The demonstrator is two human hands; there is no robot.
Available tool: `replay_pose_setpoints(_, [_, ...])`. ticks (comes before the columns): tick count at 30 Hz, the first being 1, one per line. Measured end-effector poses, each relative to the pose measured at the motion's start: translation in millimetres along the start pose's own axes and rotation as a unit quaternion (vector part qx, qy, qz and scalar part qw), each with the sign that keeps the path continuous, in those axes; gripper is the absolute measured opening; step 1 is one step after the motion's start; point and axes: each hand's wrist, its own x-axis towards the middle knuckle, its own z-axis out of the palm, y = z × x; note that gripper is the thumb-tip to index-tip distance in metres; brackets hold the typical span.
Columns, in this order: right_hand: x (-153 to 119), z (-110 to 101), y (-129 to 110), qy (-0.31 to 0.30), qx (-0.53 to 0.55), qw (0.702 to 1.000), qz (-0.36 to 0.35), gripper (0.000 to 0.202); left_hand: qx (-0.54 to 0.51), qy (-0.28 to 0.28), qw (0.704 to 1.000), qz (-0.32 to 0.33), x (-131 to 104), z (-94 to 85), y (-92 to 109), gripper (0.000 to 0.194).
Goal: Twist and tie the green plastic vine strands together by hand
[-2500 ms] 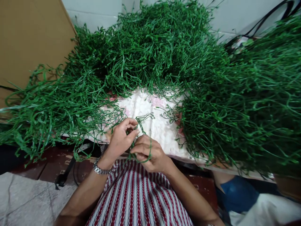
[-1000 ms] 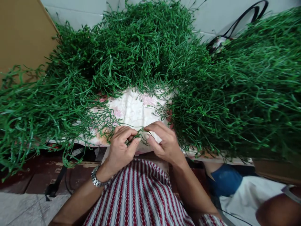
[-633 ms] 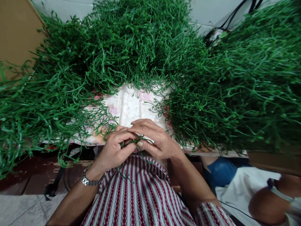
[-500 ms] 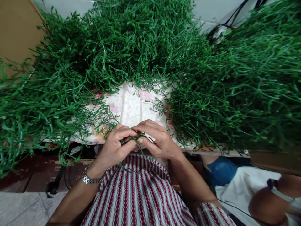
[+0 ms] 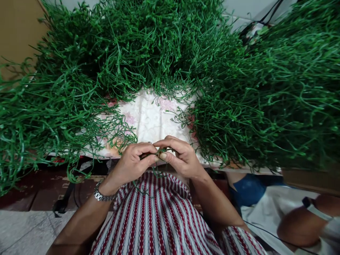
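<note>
My left hand (image 5: 135,161) and my right hand (image 5: 182,157) meet at the table's near edge, above my striped clothing. Both are closed in a pinch on thin green stems (image 5: 159,152), thumbs almost touching. A few loose ends of these stems dangle below my fingers, and part of them is hidden inside the hands. To the left, a heap of similar thin green stems with small tips (image 5: 53,117) reaches close to my left hand. Another large heap of green stems (image 5: 252,117) lies to the right of my right hand.
A floral cloth (image 5: 150,120) covers the table between the heaps. More green stems (image 5: 159,42) are piled at the back. Black cables (image 5: 271,12) run at the back right. A brown board (image 5: 18,32) stands at the left. Another person's arm (image 5: 300,226) shows at lower right.
My hands stay together and have shifted slightly right, their thumbs now closer over the stems. The dangling ends have swung a little. The heaps look the same.
</note>
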Motion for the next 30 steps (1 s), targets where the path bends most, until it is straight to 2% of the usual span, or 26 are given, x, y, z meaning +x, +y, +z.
replay_pose_setpoints(4, [-3.1, 0.2, -1.4, -0.045, -0.099, 0.994, -0.02, 0.023, 0.028, -0.029, 0.999, -0.002, -0.3, -7.2, 1.1, 0.02])
replay_pose_setpoints(8, [-7.4, -2.5, -4.7, -0.128, -0.221, 0.967, -0.022, 0.021, 0.072, -0.078, 0.994, 0.001, -0.2, -12.5, 4.0, 0.024])
replay_pose_setpoints(12, [-9.1, -8.5, -8.9, -0.203, -0.249, 0.947, -0.018, 0.016, 0.115, -0.136, 0.984, 0.001, 0.0, -13.9, 4.1, 0.028])
replay_pose_setpoints(15, [-8.0, -8.9, -13.2, -0.255, -0.268, 0.929, -0.032, 0.013, 0.163, -0.18, 0.969, 0.052, -0.1, -13.8, 4.0, 0.029])
replay_pose_setpoints(18, [-7.8, -6.6, -18.9, -0.314, -0.287, 0.903, -0.054, 0.011, 0.213, -0.246, 0.937, 0.124, -2.5, -14.8, 6.1, 0.029])
replay_pose_setpoints(21, [-12.8, -13.3, -23.0, -0.346, -0.289, 0.89, -0.068, 0.01, 0.222, -0.286, 0.917, 0.166, -9.3, -22.5, 9.6, 0.03])
replay_pose_setpoints(23, [-18.9, -26.0, -23.7, -0.311, -0.289, 0.903, -0.066, 0.014, 0.192, -0.289, 0.923, 0.17, -14.9, -32.7, 11.1, 0.031])
replay_pose_setpoints(24, [-21.7, -33.5, -23.7, -0.273, -0.292, 0.915, -0.059, 0.016, 0.169, -0.268, 0.935, 0.159, -17.1, -38.2, 11.3, 0.031])
replay_pose_setpoints(27, [-23.3, -47.2, -23.8, -0.151, -0.29, 0.944, -0.037, 0.017, 0.084, -0.143, 0.983, 0.079, -17.8, -47.1, 10.4, 0.021])
replay_pose_setpoints(28, [-20.5, -46.0, -24.0, -0.123, -0.274, 0.953, -0.034, 0.018, 0.055, -0.106, 0.991, 0.054, -15.8, -45.8, 9.8, 0.017])
replay_pose_setpoints(30, [-10.6, -34.1, -23.5, -0.059, -0.222, 0.973, -0.029, 0.018, 0.006, -0.069, 0.997, 0.037, -9.7, -37.3, 8.8, 0.012])
